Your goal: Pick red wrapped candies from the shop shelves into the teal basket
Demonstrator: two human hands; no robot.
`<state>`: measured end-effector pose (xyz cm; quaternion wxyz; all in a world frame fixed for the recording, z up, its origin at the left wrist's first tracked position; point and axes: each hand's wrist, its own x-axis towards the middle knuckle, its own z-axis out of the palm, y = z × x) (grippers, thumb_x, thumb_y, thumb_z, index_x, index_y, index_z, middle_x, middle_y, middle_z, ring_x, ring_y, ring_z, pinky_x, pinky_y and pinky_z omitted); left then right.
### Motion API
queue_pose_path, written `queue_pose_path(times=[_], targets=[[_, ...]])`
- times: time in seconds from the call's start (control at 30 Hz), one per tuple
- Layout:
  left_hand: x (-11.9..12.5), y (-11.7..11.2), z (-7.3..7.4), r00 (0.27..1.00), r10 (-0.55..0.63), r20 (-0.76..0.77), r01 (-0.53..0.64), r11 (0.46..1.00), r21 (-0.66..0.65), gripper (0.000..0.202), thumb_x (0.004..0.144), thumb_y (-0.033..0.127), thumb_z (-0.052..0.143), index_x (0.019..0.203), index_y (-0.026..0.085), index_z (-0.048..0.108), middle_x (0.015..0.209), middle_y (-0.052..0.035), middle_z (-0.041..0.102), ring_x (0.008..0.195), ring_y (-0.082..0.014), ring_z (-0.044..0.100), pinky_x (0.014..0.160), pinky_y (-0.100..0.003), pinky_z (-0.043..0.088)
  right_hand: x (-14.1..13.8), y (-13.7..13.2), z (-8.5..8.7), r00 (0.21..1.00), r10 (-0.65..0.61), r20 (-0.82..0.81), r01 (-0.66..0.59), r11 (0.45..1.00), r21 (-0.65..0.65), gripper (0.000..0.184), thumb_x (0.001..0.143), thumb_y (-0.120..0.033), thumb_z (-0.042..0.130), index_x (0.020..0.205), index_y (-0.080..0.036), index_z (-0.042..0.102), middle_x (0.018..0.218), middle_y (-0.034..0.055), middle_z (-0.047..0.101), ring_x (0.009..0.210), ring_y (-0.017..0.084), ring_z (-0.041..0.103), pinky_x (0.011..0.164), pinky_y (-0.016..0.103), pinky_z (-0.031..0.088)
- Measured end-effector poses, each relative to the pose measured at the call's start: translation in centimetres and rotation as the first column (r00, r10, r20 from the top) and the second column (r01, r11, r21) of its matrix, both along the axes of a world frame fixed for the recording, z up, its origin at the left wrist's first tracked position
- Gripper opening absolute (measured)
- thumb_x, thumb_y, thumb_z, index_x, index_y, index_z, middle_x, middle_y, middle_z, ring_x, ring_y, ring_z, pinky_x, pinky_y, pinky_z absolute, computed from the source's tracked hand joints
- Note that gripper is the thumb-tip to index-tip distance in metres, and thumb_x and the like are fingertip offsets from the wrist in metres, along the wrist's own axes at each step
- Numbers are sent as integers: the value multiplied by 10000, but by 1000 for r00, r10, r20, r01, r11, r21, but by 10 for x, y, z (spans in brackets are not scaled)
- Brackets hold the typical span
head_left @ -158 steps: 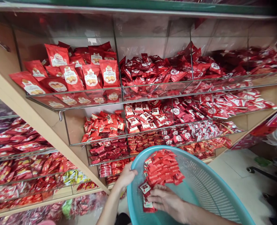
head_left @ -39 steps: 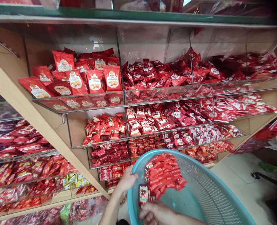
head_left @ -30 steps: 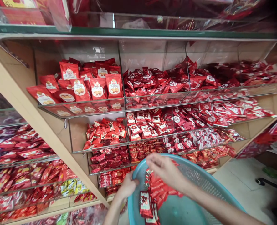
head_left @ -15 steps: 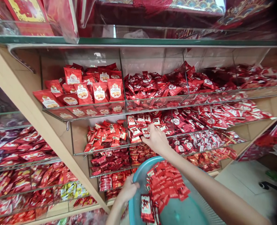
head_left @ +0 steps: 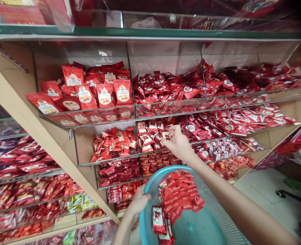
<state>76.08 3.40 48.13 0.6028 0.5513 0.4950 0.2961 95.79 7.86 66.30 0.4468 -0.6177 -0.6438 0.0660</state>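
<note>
My left hand (head_left: 139, 200) grips the left rim of a teal plastic basket (head_left: 145, 217), fingers curled over the edge. Inside the basket lie a pile of small red packets (head_left: 182, 194) and several larger red-and-white packets (head_left: 158, 219) printed with round brown shapes. My right hand (head_left: 179, 143) reaches over the basket to a shelf compartment, its thumb and fingers closed around a small red-and-white candy packet (head_left: 166, 136). Similar packets (head_left: 147, 139) lie just left of that hand in the same compartment.
Tiered shelves with clear front panels (head_left: 89, 115) hold red packets in divided compartments. Large red cookie packets (head_left: 105, 95) stand upper left. A green-edged glass shelf (head_left: 150, 33) runs overhead. A slanting wooden post (head_left: 50, 149) stands left. A black chair leg (head_left: 293, 197) is on the floor at right.
My right hand has moved slightly right and up with a packet between its fingers. My left hand keeps its grip on the basket. The view has shifted a little.
</note>
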Motion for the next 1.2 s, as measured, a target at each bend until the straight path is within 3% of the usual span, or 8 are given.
queue_pose_path(times=[0.1,0.23,0.4,0.5,0.67,0.9,1.07,1.2], targets=[[0,1,-4,1000,-3,-14,4,1000,10,328,528,78,447,809,125,611,646,21,599,570,-109,489,554,-208,363,10,-19,0,952,196,-234,-191,981,47,429,704,-367,587,1026,-219,345,743,-38,468,565,99,458,536,237,377],[0,2,-6,1000,-16,2,16,1000,14,328,535,70,456,814,127,620,668,20,616,581,-113,505,570,-212,382,15,-53,-22,774,454,-441,-524,850,-45,473,724,-341,604,1090,-231,326,858,-4,476,675,96,497,622,246,447],[2,0,2,1000,-10,9,10,999,35,311,532,60,458,782,123,631,684,11,624,616,-125,519,612,-225,392,7,-86,-74,772,601,-208,-633,699,-333,565,746,-219,558,1245,-241,295,1042,50,504,870,144,525,782,302,450],[3,-2,8,1000,-19,25,17,998,67,314,534,63,452,783,126,632,691,8,623,656,-132,522,634,-225,392,-3,-95,-101,686,726,37,-633,621,-463,633,746,-144,513,1319,-248,265,1165,70,507,1066,204,475,912,351,388],[3,-4,8,994,-51,92,44,997,68,283,562,95,438,779,131,615,654,11,595,636,-124,501,639,-231,390,-18,-98,-135,535,767,354,-616,641,-459,713,767,-44,418,1386,-284,156,1244,49,490,1168,199,399,1014,385,287],[1,-2,0,997,-17,75,12,998,66,239,525,102,429,707,125,582,594,29,535,558,-100,441,560,-214,336,-17,-94,-167,408,697,589,-641,678,-360,668,849,-54,353,1407,-247,41,1231,64,519,1139,178,425,981,370,330],[2,-3,2,997,-15,70,10,998,64,228,533,102,446,711,125,587,599,23,537,558,-101,446,564,-217,343,-15,-93,-170,400,674,621,-621,697,-358,667,844,-57,362,1408,-230,51,1199,56,533,1073,166,481,969,332,355],[3,-4,5,998,-11,62,7,998,61,252,548,99,449,742,123,608,621,12,565,589,-115,472,578,-219,361,-13,-97,-159,433,693,576,-610,696,-379,667,834,-50,356,1403,-261,80,1202,37,533,1088,167,477,983,337,341]])
